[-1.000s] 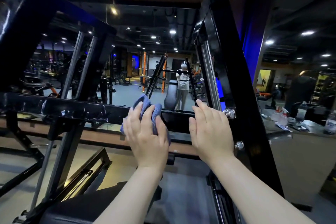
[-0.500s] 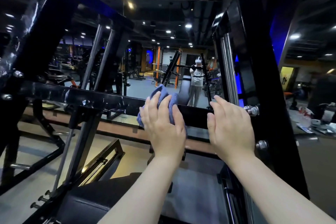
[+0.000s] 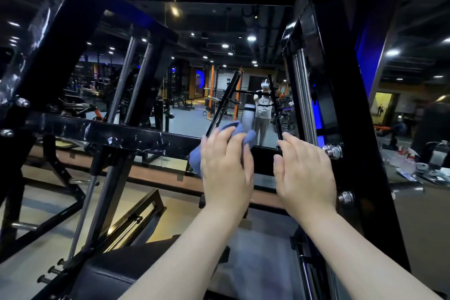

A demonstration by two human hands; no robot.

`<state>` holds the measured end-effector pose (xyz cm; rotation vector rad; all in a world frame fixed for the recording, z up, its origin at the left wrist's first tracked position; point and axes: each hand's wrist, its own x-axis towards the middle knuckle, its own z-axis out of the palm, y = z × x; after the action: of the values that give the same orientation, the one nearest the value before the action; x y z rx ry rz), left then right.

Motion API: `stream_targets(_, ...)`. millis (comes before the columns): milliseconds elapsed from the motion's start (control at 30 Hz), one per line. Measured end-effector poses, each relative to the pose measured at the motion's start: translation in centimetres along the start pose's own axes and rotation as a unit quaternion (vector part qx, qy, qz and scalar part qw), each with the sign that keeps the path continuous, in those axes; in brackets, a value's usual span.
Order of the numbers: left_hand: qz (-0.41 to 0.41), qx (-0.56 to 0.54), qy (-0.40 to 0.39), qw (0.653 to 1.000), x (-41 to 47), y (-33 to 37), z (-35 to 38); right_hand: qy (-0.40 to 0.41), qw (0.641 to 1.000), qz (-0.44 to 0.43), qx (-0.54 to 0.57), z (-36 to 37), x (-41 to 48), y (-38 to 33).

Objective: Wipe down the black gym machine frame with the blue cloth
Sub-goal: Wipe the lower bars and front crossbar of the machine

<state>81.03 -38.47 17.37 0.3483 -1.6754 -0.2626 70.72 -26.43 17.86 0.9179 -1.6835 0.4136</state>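
Left hand (image 3: 226, 173) covers most of the blue cloth (image 3: 245, 134)

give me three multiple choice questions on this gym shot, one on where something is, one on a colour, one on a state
1. Where is the cloth?
A) in a bucket
B) pressed under the left hand on the black crossbar
C) draped over a dumbbell

2. What colour is the cloth?
A) red
B) white
C) blue

3. How is the right hand?
A) fingers straight, holding nothing
B) gripping a spray can
C) clenched in a fist

Answers:
1 B, the cloth bunches out from under the fingers on the bar.
2 C, its visible folds are blue.
3 A, the flat fingers lie at the bar with nothing in them.
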Motion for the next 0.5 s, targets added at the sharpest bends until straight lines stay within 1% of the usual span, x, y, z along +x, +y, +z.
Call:
stream_targets(67,-0.011,0.018,-0.017,1.0,1.7,0.7,0.2,-0.005,1.0,0.001,0.001,-0.1,0.1,0.0)
stream_targets(133,-0.003,0.026,-0.021,0.999,1.2,0.6,0.3,-0.008,1.0,0.001,-0.003,-0.2,-0.1,0.1)
stream_targets(267,0.08,0.024,0.006,0.997,-3.4,-1.6,0.3,-0.005,1.0,0.005,0.0,-0.1,-0.4,0.1)
stream_targets(367,0.11,0.03,0.021,0.993,-2.2,-2.5,0.0,0.001,1.0,0.008,0.001,0.1,-0.3,0.1)
stream_targets(433,0.099,0.029,-0.005,0.995,0.4,-2.1,-0.6,-0.003,1.0,0.01,0.002,0.0,-0.2,0.1)
stream_targets(467,0.076,0.023,-0.02,0.997,1.8,-1.8,-1.1,-0.006,1.0,0.011,0.004,0.0,-0.2,0.0)
stream_targets(500,0.035,0.013,-0.025,0.999,2.9,-1.7,-1.5,-0.008,1.0,0.012,0.004,-0.1,-0.2,0.0)
